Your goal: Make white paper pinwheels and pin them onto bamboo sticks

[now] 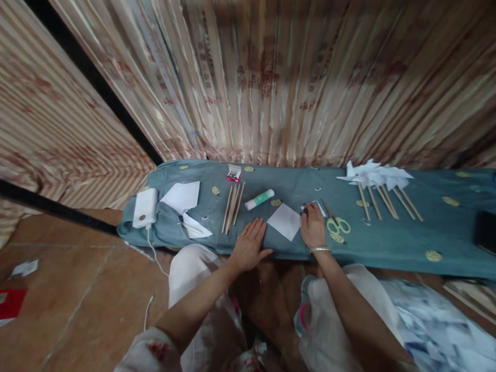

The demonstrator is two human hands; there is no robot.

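Observation:
My left hand [249,246] lies flat on the cloth, fingers stretched out and holding nothing. Just right of it is a square of white paper [285,221], turned cornerwise. My right hand [314,227], with a bracelet at the wrist, is at the square's right corner. Its fingers are curled down over a small flat whitish item [321,208] that they largely cover, so its kind is unclear. Beside that hand rest scissors [338,226] with light green handles. A glue stick [259,199] lies above the paper, and several wooden sticks [233,208] are to its left.
Paper pinwheels [374,175] on sticks lie at the right. White paper pieces [182,197] and a white power bank [145,208] with a cable are at the left. A small red-and-clear packet [234,173] sits near the back edge. A dark device [490,235] lies far right.

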